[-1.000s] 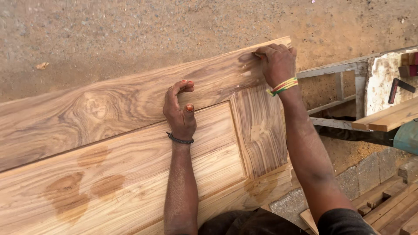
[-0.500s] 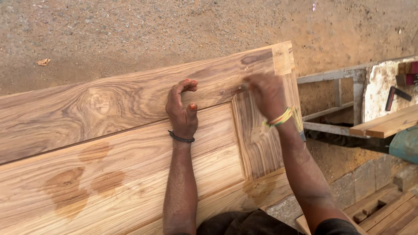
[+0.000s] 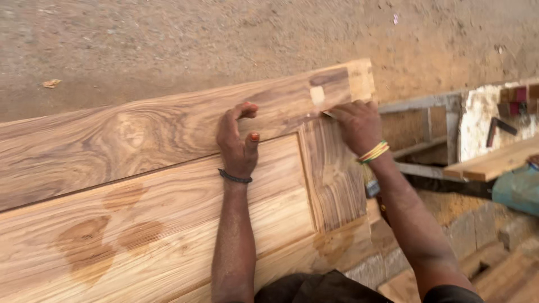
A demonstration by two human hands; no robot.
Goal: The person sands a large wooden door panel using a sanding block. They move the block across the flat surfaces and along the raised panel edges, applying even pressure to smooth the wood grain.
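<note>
A large wooden door panel [image 3: 140, 185] with strong grain and a few dark wet patches fills the left and middle of the view. My left hand [image 3: 238, 143] rests on it near the groove between the top rail and the inner panel, fingers curled and apart, holding nothing. My right hand [image 3: 356, 126] presses a small thin pale scrap [image 3: 328, 114], possibly sandpaper, against the wood at the upper right corner of the inset panel. Its fingers pinch the scrap, which is mostly hidden.
Sandy ground [image 3: 168, 39] lies beyond the door. To the right stand a grey metal frame [image 3: 426, 104], pale planks [image 3: 494, 160], a teal machine part [image 3: 519, 188] and a dark tool [image 3: 499, 128]. Stone blocks [image 3: 477, 219] and blurred wood strips sit at the lower right.
My right hand has slid from the door's top right corner down to the corner of the inset panel, rubbing as it went. My left hand has stayed in place.
</note>
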